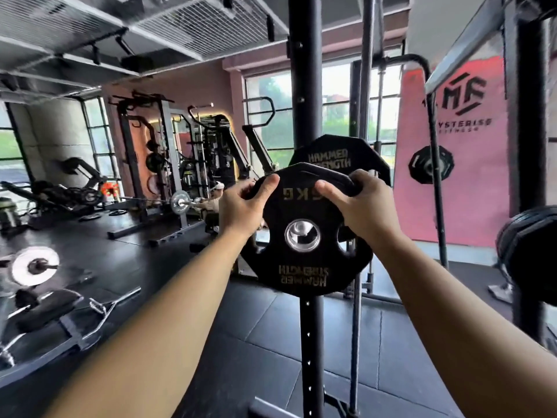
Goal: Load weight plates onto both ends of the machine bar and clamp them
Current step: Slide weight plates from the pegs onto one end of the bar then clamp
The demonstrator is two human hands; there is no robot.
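Loading step, I judge. Left hand point(241, 206) and right hand point(358, 203) curl over plate point(304, 267) top rim, thumbs on face; plate hangs upright between them. Bigger plate point(337, 155) just behind right hand. Next: line hole point(302, 235) onto bar, slide home.

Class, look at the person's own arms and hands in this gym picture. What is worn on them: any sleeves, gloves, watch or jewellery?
Nothing worn can be seen. The left hand and right hand are bare: no gloves, wraps or rings show. The left forearm and right forearm are uncovered down to the frame's lower edge, with no sleeves, watch, bands or markings visible.
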